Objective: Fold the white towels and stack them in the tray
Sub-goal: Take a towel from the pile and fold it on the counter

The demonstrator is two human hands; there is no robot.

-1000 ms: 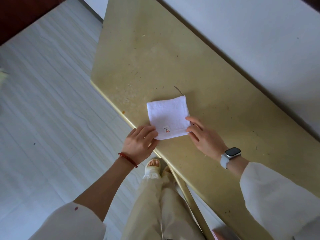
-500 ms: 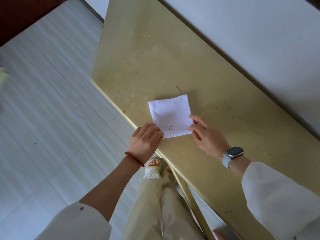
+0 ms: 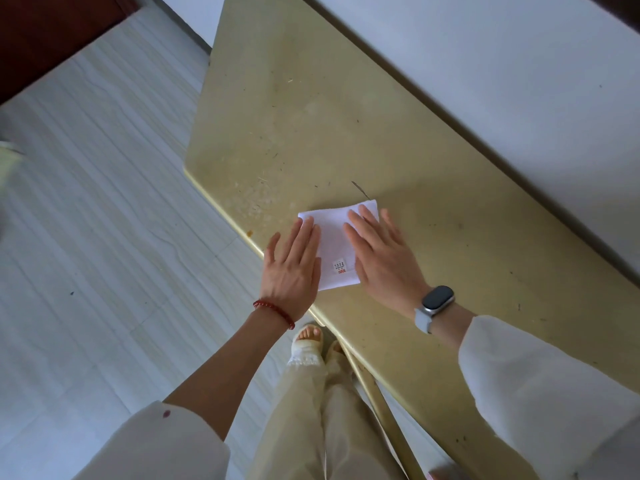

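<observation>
Fingers point(image 3: 304, 237) of both hands lie flat and spread, gripping nothing: left hand point(image 3: 292, 271) at the towel's point(image 3: 334, 244) nine o'clock edge, right hand point(image 3: 382, 261) at three. The towel is a small white folded square, tag showing, near the desk's point(image 3: 346, 116) front edge.

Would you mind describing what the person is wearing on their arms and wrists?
The left hand has a thin bracelet of dark red beads at the wrist, with a loose white sleeve pushed up past the elbow. The right hand has a smartwatch with a dark screen and pale grey strap, with a white sleeve reaching near the wrist.
</observation>
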